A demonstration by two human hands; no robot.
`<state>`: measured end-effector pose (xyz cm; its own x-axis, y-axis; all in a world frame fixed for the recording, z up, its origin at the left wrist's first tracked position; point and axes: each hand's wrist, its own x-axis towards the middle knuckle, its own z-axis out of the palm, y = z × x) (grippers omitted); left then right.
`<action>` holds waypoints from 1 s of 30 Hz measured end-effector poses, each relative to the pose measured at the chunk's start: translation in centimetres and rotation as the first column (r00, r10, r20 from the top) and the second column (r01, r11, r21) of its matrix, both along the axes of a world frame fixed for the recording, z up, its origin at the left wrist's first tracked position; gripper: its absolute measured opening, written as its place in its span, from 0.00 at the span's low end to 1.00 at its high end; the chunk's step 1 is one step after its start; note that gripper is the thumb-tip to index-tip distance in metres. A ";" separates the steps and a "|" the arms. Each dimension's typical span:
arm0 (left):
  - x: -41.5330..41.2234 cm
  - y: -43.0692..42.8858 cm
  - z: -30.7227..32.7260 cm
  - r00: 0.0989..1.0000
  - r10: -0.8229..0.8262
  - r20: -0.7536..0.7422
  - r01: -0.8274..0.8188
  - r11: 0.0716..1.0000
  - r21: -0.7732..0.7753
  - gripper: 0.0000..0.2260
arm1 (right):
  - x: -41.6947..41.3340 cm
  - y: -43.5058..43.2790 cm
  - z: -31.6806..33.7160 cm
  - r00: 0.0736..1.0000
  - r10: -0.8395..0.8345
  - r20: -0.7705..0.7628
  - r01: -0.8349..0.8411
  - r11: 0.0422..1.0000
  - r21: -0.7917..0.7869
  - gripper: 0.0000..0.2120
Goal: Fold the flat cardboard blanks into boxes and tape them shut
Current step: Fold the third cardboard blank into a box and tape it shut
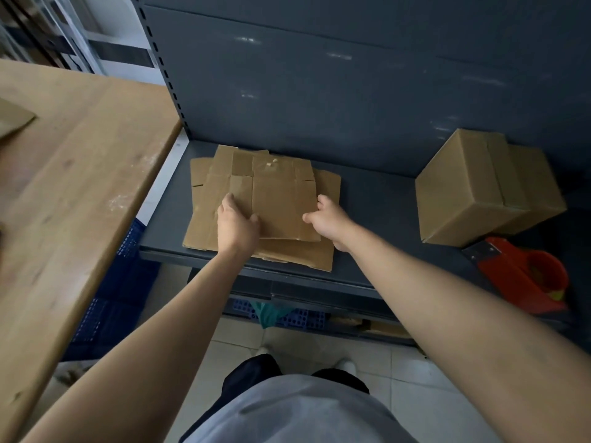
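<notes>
A stack of flat cardboard blanks (275, 193) lies on a dark grey metal shelf (377, 199). My left hand (236, 223) lies on the left part of the top blank, with its thumb at the blank's near edge. My right hand (326, 219) grips the right edge of the top blank with curled fingers. A folded, taped cardboard box (479, 190) sits tilted on the right of the shelf. In front of the box a red tape dispenser (524, 276) lies near the shelf's front edge.
A wooden table (70, 174) stands on the left with a piece of cardboard (12, 118) at its far left edge. Blue plastic crates (112, 295) sit below, between the table and the shelf. The shelf's back panel (351, 75) rises behind the blanks. The floor is tiled.
</notes>
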<state>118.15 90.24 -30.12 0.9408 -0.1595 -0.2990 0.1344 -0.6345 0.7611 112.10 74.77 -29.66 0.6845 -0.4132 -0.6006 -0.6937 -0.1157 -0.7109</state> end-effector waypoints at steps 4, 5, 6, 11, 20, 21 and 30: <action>-0.8 -0.6 0.8 0.998 0.043 0.046 -0.039 0.996 -0.084 0.29 | -0.5 -0.7 1.1 0.989 -0.114 0.097 0.113 0.993 0.024 0.32; -1.1 -0.9 1.1 0.998 0.042 0.050 -0.036 0.993 -0.113 0.30 | -0.7 -1.1 1.5 0.980 -0.158 0.119 0.155 0.987 0.029 0.31; -1.4 -1.2 1.2 0.998 0.038 0.047 -0.031 0.989 -0.144 0.31 | -1.1 -1.6 1.9 0.968 -0.205 0.142 0.202 0.979 0.037 0.29; -2.6 -3.5 2.3 0.999 -0.042 -0.032 0.033 0.968 -0.250 0.37 | -3.6 -4.5 4.2 0.914 -0.324 0.246 0.356 0.929 -0.099 0.17; -4.9 -9.7 5.1 0.966 -0.258 0.031 0.259 0.945 -0.202 0.33 | -10.3 -10.4 7.9 0.974 -0.013 0.225 0.140 0.816 -0.561 0.09; -5.2 -10.4 5.7 0.962 -0.268 0.056 0.274 0.933 -0.236 0.34 | -10.9 -10.8 7.9 0.976 0.013 0.216 0.119 0.799 -0.590 0.09; -7.9 -14.3 5.6 0.948 -0.316 -0.028 0.280 0.873 -0.400 0.26 | -14.5 -12.3 7.0 0.986 0.024 0.164 0.083 0.785 -0.614 0.08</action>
